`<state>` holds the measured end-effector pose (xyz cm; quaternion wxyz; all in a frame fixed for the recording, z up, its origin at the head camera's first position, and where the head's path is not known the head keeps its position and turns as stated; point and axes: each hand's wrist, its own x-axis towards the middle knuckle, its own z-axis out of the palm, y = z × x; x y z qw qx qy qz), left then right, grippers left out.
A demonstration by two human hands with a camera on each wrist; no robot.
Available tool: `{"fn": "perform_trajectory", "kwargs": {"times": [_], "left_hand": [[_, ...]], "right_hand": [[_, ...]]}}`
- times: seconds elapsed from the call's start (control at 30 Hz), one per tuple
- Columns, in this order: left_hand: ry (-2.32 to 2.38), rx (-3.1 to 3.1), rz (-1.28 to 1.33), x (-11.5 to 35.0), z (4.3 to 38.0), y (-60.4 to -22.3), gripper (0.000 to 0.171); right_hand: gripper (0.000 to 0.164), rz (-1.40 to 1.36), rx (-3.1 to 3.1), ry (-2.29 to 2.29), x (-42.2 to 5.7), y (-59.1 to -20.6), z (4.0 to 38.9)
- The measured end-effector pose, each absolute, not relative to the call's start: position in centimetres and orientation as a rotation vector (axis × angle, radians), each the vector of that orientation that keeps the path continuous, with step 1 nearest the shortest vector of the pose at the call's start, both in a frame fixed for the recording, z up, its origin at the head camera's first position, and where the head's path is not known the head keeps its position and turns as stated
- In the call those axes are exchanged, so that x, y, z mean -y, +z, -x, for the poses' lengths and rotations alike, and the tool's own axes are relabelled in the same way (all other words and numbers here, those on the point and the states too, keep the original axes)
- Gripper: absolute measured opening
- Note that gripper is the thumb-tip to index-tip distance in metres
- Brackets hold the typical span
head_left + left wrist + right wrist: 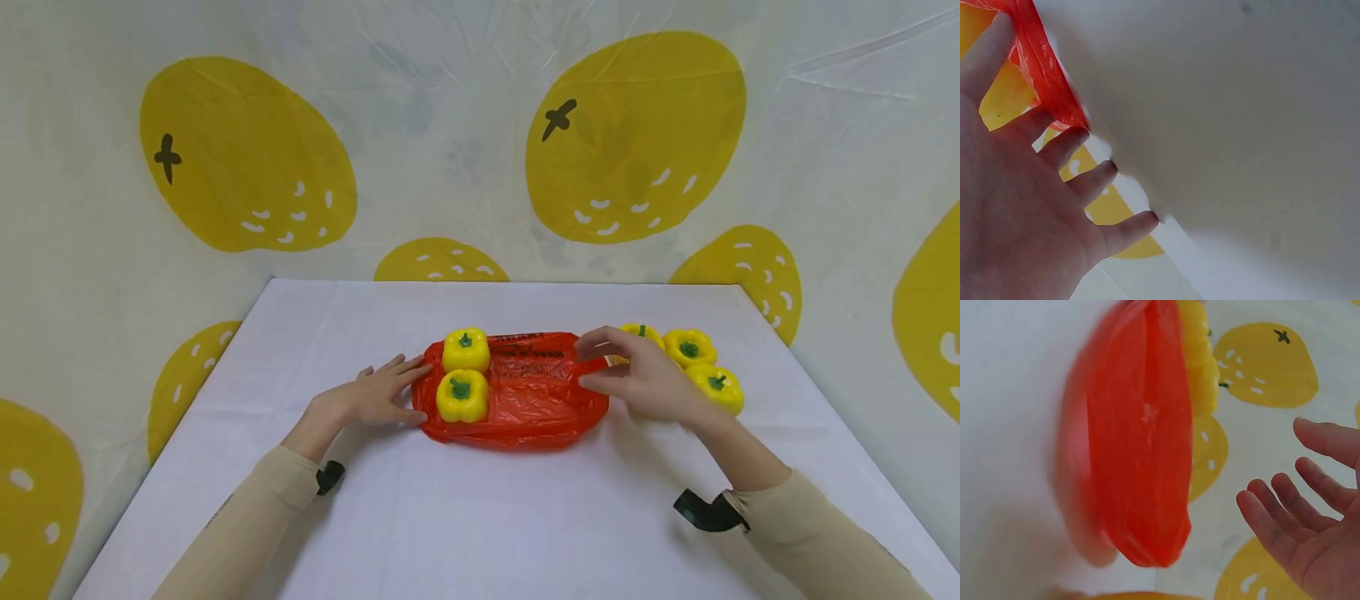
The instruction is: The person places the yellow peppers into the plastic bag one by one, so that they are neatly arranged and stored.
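A red plastic bag (532, 400) with dark print lies flat on the white table. Two yellow bell peppers, a back one (466, 354) and a front one (462, 400), stand side by side on its left part. My left hand (378, 393) rests at the bag's left edge, fingers spread. In the left wrist view its thumb touches the red plastic (1047, 75), and its fingertips meet the tabletop. Over the bag's right end hovers my right hand (645, 379), fingers loosely bent. The right wrist view shows this hand (1310, 531) apart from the bag (1141, 444), holding nothing.
Beyond my right hand are more yellow bell peppers: one at the back (643, 333), one in the middle (690, 347), one in front (716, 388). The hand partly hides this group. A cloth (435, 167) with big yellow fruit prints hangs behind the table (450, 517).
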<state>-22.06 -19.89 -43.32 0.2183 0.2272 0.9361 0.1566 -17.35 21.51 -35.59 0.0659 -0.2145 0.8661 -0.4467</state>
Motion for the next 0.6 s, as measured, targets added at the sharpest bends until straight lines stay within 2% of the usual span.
{"fn": "perform_trajectory", "kwargs": {"times": [0.27,0.6], "left_hand": [[0.444,-2.589,-0.629,19.8,21.9,-43.3,0.091],[0.426,-2.589,-0.619,19.8,21.9,-43.2,0.091]], "right_hand": [[0.034,0.634,-2.667,-1.325,-24.7,-34.5,16.6],[0.043,0.495,-2.787,-1.223,-29.3,-34.3,16.0]]}}
